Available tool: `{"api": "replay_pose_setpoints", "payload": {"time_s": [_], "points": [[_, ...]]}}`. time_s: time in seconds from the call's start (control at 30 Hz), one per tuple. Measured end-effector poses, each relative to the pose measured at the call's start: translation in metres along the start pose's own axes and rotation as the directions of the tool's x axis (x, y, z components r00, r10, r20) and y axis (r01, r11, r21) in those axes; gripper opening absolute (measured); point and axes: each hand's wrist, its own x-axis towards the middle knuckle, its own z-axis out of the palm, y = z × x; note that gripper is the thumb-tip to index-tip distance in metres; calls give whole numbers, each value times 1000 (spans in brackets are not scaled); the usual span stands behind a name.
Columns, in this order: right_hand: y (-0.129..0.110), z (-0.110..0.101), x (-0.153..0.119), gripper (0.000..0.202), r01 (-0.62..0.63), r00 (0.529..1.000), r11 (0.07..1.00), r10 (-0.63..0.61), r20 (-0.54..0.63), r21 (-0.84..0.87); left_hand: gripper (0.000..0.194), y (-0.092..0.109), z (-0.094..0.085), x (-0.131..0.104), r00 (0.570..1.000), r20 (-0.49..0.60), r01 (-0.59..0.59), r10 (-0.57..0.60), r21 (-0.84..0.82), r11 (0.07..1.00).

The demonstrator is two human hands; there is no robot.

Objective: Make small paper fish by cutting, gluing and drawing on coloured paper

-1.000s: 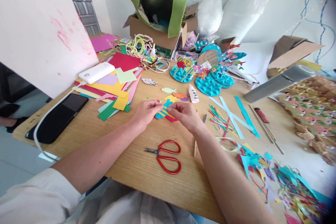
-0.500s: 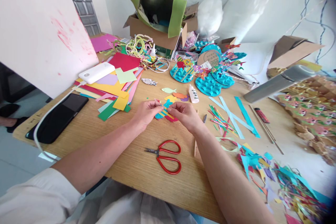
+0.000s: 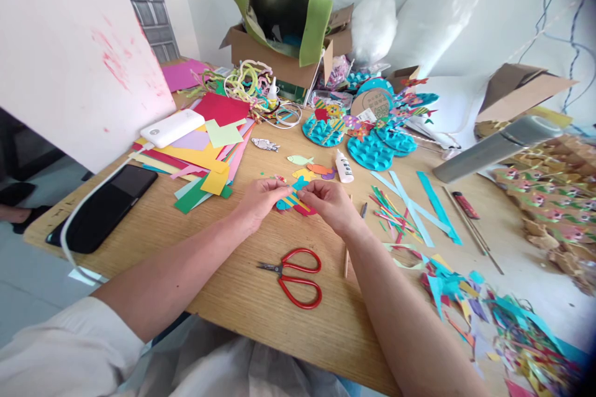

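Over the middle of the table my left hand [image 3: 259,201] and my right hand [image 3: 331,203] face each other, thumb and fingers of each pinched together. Whatever lies between the fingertips is too small to make out. Just beneath and between them is a blue paper fish [image 3: 284,204] with yellow stripes, partly covered by my fingers, with a red paper piece [image 3: 305,210] beside it. Beyond lie a pale green paper fish [image 3: 300,160], an orange paper fish [image 3: 319,169] and a white glue bottle [image 3: 344,167]. Red-handled scissors [image 3: 300,278] rest open nearer to me.
Left are coloured paper sheets [image 3: 218,111], a power bank [image 3: 172,128] and a phone [image 3: 105,208]. Right lie thin paper strips [image 3: 393,208], blue strips [image 3: 438,206], a grey flask [image 3: 496,147] and paper scraps [image 3: 516,322]. Blue egg-carton pieces [image 3: 370,152] stand behind.
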Motion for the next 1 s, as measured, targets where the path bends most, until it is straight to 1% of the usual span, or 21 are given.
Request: {"api": "replay_pose_setpoints", "payload": {"time_s": [0.17, 0.4, 0.53, 0.6, 0.77, 0.83, 0.93, 1.0], "points": [[-1, 0, 0, 38, 3, 1000, 1000, -3, 12, 4, 18, -2, -1, 1, 1000, -13, -1, 1, 23, 1000], [0, 2, 0, 41, -2, 1000, 1000, 2, 3, 5, 19, -1, 0, 0, 999, 4, -32, 32, 39, 999], [2, 2, 0, 42, -5, 1000, 999, 7, -29, 45, 25, 1, 0, -1, 997, 70, 17, -16, 0, 1000], [2, 2, 1, 45, -19, 999, 997, 21, -30, 76, 22, 1, 0, -2, 995, 96, 32, -33, 4, 999], [-3, -3, 0, 51, -36, 999, 992, 41, -34, 120, 9, 4, 0, -2, 996, 69, 52, -54, 22, 998], [-5, -6, -1, 52, -43, 998, 991, 48, -35, 128, 6, 4, 1, -3, 994, 79, 74, -78, 53, 996], [-6, -8, -1, 50, -72, 997, 990, 74, -18, 122, 6, 5, 2, -3, 986, 115, 105, -117, 105, 989], [-6, -7, -1, 48, -91, 996, 990, 90, 14, 109, 8, 5, 2, -3, 985, 115, 111, -125, 124, 986]]}}
